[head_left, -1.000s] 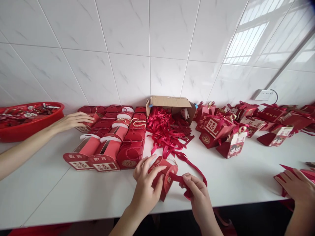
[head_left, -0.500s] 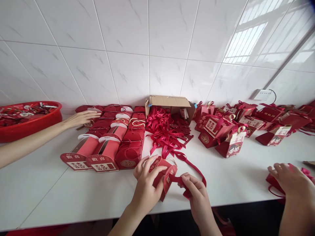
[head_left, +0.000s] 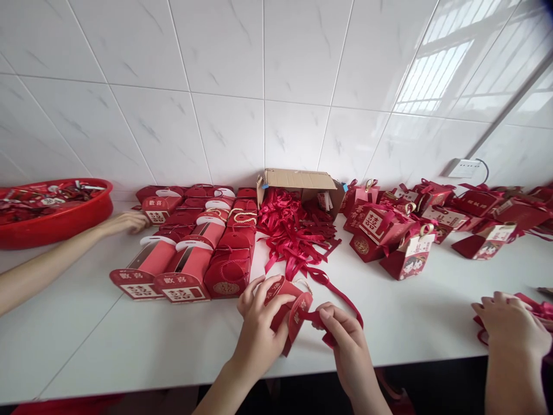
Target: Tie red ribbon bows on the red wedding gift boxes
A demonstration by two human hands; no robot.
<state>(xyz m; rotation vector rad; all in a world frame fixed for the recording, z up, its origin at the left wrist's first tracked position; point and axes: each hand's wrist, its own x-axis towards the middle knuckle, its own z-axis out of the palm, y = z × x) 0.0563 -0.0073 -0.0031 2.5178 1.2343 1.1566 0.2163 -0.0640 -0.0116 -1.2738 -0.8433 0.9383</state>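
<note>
Near the table's front edge, my left hand (head_left: 263,320) grips a red gift box (head_left: 299,314), thumb and fingers round its sides. The box tilts and has a thin cord loop at its top. My right hand (head_left: 343,331) pinches a red ribbon (head_left: 311,316) just right of the box; the ribbon meets the box's side, and its far part curves back toward the pile of red ribbons (head_left: 289,236). That pile spills from an open cardboard box (head_left: 298,177) by the wall. Left of my hands stand rows of red gift boxes (head_left: 181,291).
A red basin (head_left: 86,216) full of small packets stands at far left, with another person's hand (head_left: 129,222) beside the rows. Ribboned boxes (head_left: 408,262) crowd the right. Another person's hand (head_left: 512,323) covers a red box at the right front. A socket strip (head_left: 464,168) is by the wall.
The other person's hand at left has drawn back from atop the box rows to their left side. My hands keep nearly the same hold on the box and ribbon.
</note>
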